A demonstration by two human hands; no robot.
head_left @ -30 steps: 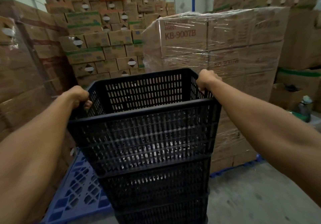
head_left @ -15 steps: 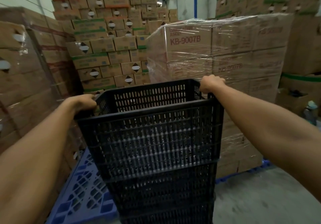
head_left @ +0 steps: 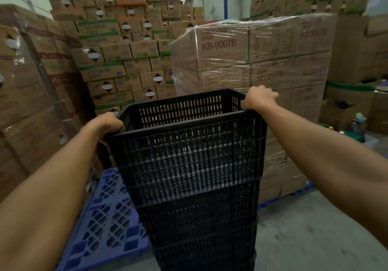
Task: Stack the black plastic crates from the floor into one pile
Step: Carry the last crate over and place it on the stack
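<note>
A black slotted plastic crate [head_left: 186,155] sits nested on top of a pile of black crates [head_left: 201,228] straight in front of me. My left hand [head_left: 109,122] grips the top crate's left rim, fingers curled over the edge. On the right rim, my right hand [head_left: 259,98] is closed over the far corner. The top crate looks level and empty. The bottom of the pile runs out of view.
A blue plastic pallet [head_left: 109,224] lies on the floor left of the pile. A shrink-wrapped pallet of cartons [head_left: 262,64] stands close behind on the right. Stacked cardboard boxes [head_left: 117,56] wall in the left and back. Bare concrete floor [head_left: 310,235] lies to the right.
The top crate has sunk lower in view and settled onto the pile, with both hands staying on its rim. The view has tilted upward slightly.
</note>
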